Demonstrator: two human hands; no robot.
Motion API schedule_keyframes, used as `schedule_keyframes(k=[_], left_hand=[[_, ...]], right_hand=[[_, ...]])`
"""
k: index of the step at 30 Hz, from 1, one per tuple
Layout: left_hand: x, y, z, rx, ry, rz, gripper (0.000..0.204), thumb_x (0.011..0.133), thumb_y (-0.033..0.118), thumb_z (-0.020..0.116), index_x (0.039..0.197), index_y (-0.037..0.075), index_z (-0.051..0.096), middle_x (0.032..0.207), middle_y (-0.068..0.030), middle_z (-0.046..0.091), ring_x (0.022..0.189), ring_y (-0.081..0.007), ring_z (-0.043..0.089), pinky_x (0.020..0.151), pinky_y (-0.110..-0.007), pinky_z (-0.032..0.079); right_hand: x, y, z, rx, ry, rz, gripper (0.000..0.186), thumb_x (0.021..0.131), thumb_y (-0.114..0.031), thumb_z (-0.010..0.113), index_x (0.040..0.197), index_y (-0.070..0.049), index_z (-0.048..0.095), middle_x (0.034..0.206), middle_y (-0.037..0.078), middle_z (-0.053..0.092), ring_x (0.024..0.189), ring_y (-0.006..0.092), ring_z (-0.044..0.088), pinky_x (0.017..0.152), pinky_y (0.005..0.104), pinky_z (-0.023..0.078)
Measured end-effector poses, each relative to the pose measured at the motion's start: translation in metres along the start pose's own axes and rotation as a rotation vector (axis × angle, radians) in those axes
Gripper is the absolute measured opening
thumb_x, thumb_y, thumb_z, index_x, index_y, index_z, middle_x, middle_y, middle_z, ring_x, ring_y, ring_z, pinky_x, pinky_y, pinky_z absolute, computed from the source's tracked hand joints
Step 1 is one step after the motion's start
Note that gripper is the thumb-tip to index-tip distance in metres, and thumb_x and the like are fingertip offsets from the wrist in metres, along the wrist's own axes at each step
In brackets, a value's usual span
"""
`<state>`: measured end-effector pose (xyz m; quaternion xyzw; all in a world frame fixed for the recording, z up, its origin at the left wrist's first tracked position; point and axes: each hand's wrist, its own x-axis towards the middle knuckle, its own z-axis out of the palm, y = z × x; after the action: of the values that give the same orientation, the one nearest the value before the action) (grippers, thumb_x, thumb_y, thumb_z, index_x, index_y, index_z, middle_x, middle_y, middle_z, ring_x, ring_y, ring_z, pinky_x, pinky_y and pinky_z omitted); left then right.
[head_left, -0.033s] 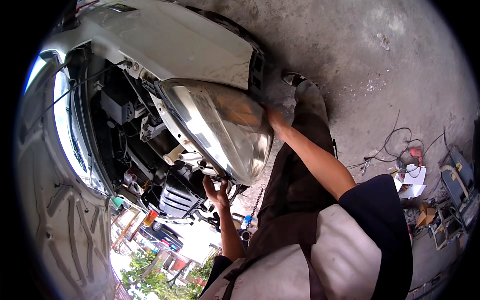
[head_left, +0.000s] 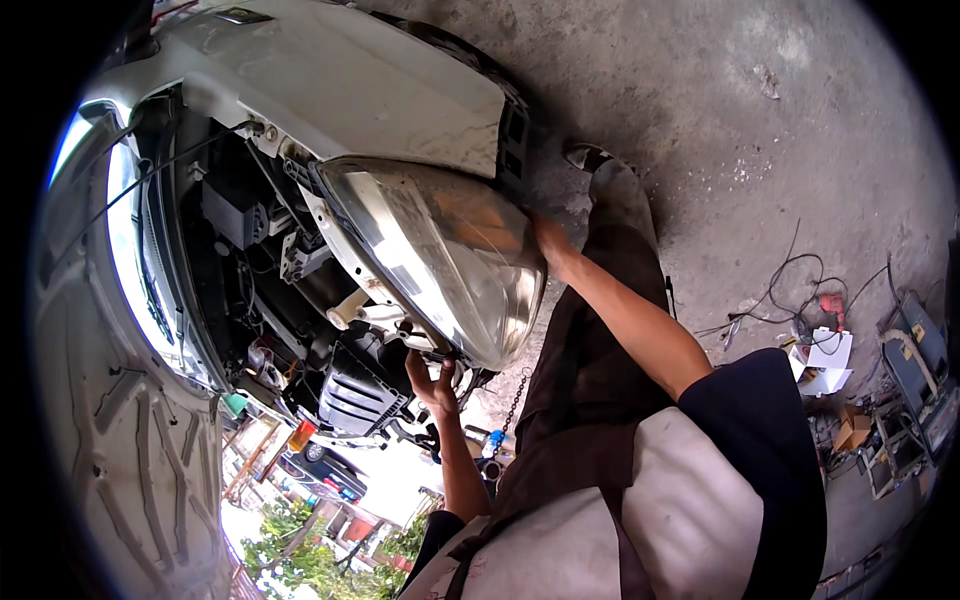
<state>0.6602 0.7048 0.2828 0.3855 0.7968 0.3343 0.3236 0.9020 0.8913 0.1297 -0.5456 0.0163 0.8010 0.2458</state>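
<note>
A large clear headlight unit (head_left: 440, 250) sits at the front corner of a silver car (head_left: 350, 80), partly out of its mounting. My right hand (head_left: 550, 245) grips the headlight's outer edge, next to the bumper. My left hand (head_left: 430, 378) holds the unit's lower rear edge, beside the open engine bay (head_left: 250, 250). Both arms reach forward from my body at the lower right. The lamp's back side and its fasteners are hidden behind the lens.
The raised hood (head_left: 130, 450) fills the left side. A ribbed black engine cover (head_left: 360, 395) lies below the lamp, and a chain (head_left: 515, 395) hangs near it. On the concrete floor at right are cables (head_left: 790, 290), white boxes (head_left: 825, 360) and equipment (head_left: 915, 360).
</note>
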Motion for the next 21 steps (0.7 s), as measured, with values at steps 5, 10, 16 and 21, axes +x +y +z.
schedule_keyframes(k=[5, 10, 16, 21], left_hand=[[0.000, -0.002, -0.002, 0.007, -0.013, 0.033, 0.074, 0.080, 0.022, 0.082, 0.137, -0.005, 0.043, 0.133, -0.0164, 0.053, 0.123, -0.0264, 0.050, 0.108, -0.038, 0.034], [0.000, 0.002, 0.001, 0.012, -0.008, 0.028, 0.074, 0.080, 0.022, 0.082, 0.137, -0.005, 0.043, 0.133, -0.0156, 0.053, 0.123, -0.0266, 0.050, 0.109, -0.039, 0.034], [0.000, -0.008, -0.005, -0.030, -0.019, -0.006, 0.075, 0.078, 0.017, 0.082, 0.138, -0.006, 0.041, 0.137, -0.0180, 0.050, 0.128, -0.0280, 0.047, 0.112, -0.038, 0.030], [0.001, -0.004, -0.001, -0.004, 0.012, 0.007, 0.072, 0.080, 0.019, 0.082, 0.137, -0.004, 0.044, 0.133, -0.0147, 0.052, 0.124, -0.0262, 0.048, 0.108, -0.037, 0.034]], right_hand=[[0.014, 0.021, 0.003, -0.044, 0.112, -0.184, 0.060, 0.095, -0.045, 0.046, 0.119, 0.007, 0.063, 0.118, 0.025, 0.064, 0.110, 0.0312, 0.059, 0.094, 0.0379, 0.041], [0.016, 0.024, 0.002, -0.091, 0.137, -0.133, 0.061, 0.095, -0.045, 0.043, 0.119, 0.009, 0.061, 0.120, 0.029, 0.062, 0.113, 0.0342, 0.058, 0.095, 0.0389, 0.040], [0.001, 0.021, 0.005, -0.092, 0.198, -0.118, 0.063, 0.094, -0.044, 0.040, 0.114, 0.012, 0.062, 0.115, 0.034, 0.062, 0.112, 0.0391, 0.059, 0.094, 0.0432, 0.040], [0.014, 0.031, 0.003, -0.109, 0.278, -0.153, 0.064, 0.094, -0.044, 0.039, 0.108, 0.014, 0.061, 0.109, 0.034, 0.064, 0.106, 0.0404, 0.062, 0.088, 0.0476, 0.042]])
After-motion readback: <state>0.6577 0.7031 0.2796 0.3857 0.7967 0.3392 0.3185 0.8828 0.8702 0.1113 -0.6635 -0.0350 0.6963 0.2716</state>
